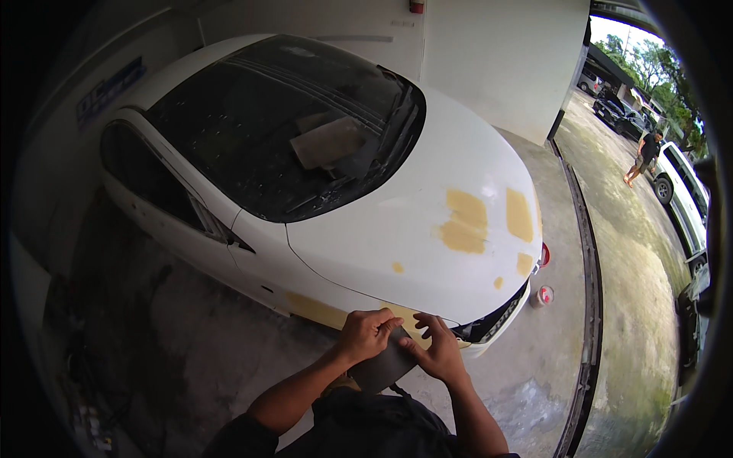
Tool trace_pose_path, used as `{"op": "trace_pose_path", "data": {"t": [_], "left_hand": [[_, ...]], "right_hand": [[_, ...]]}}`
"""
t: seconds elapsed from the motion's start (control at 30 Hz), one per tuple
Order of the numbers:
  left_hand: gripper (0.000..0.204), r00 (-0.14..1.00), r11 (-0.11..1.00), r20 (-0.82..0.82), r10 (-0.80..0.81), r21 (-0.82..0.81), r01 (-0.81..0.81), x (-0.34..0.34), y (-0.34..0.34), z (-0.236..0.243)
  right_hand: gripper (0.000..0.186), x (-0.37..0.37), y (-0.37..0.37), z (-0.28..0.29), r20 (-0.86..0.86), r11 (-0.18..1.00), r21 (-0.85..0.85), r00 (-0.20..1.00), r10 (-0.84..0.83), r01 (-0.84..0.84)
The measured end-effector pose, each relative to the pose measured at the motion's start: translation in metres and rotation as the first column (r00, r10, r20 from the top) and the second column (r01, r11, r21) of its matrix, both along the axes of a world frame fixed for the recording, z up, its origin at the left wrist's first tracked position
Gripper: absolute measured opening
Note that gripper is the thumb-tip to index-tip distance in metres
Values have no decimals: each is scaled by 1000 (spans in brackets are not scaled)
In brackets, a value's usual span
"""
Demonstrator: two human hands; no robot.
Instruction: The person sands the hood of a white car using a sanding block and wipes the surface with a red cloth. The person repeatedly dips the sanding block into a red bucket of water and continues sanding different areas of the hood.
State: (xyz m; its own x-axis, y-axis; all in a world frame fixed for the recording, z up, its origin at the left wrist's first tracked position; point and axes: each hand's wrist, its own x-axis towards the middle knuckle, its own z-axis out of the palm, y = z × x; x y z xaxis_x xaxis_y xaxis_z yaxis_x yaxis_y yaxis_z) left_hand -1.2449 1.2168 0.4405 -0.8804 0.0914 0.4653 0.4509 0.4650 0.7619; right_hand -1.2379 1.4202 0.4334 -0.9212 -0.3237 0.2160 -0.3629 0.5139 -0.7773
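dark sheet [384, 366]: between my hands, in front of my torso [382, 427], near the side of the white car [374, 240]; i can't tell if it touches.
left hand [363, 336]: thumb and fingers pinched together on the sheet's upper edge.
right hand [438, 349]: thumb against the right edge, fingers bent and spread; whether they grip, i cannot tell.
handling: i judge i'm readying the sheet, so i should pinch firmly and work the edge evenly, without wrinkling it.
yellow fender patch [315, 309]: best not to brush it with a loose corner.
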Motion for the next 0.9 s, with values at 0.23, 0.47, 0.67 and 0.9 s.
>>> {"op": "trace_pose_path", "data": {"t": [0.23,0.47,0.67,0.9], "left_hand": [[23,895,974,427,-127,-115,193,5,-22,21],[7,948,909,195,-253,-288,302,31,-9,32],[24,798,665,-48,-601,-584,466,76,-8,109],[35,762,662,-76,-643,-555,504,100,-29,168]], "right_hand": [[53,-14,5,25,126,994,-28,987,104,-101],[47,-2,7,59,137,925,9,917,375,-379],[38,31,29,100,-191,627,-20,618,762,-779],[45,61,68,131,-224,541,-273,599,768,-796]]}}
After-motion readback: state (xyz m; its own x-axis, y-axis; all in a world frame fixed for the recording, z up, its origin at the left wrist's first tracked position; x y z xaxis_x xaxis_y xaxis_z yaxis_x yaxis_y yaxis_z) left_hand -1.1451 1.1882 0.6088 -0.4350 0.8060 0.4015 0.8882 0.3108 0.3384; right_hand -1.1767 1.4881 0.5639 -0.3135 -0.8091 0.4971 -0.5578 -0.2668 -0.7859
